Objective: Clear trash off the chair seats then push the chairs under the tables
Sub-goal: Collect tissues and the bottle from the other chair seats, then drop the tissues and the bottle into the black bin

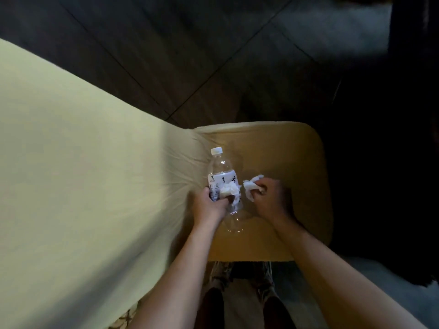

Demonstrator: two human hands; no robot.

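Both bare forearms reach down over a tan chair seat (285, 162) beside a pale draped chair back (83, 162).

Left hand (209, 205) is clamped on a clear plastic bottle (222, 172), capped and seemingly empty, with one crumpled tissue (229, 189) pressed against its label. Right hand (268, 198) is closed on a second tissue (251, 186). Lifting both together, with the tissue kept pinned to the bottle, should clear the seat in one go.
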